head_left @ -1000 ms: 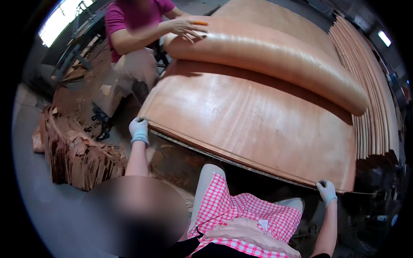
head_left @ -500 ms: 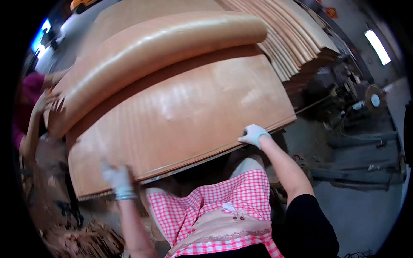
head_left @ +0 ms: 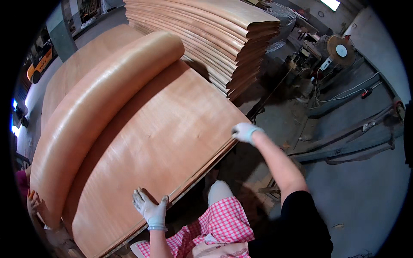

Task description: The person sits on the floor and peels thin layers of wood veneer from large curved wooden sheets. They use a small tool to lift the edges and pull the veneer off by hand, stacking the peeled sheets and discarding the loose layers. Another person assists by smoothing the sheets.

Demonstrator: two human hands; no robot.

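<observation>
A wide, thin sheet of reddish-tan wood veneer lies on a pile in front of me. Its far part is curled over into a long, thick roll. My left hand, in a pale glove, rests on the sheet near the front edge with fingers spread. At the right corner, my right hand, also gloved, has its fingers curled over the edge of the sheet; the fingertips are partly hidden. A co-worker's hand touches the left end of the roll.
Behind the roll stands a tall stack of folded wood sheets. To the right are a round fan-like disc and a grey metal frame with cables. A yellow vehicle and a pillar show at the far left.
My view has turned to the right. My left hand, blurred before, now lies spread on the sheet farther from its left end. My right hand has moved along the edge to the corner.
</observation>
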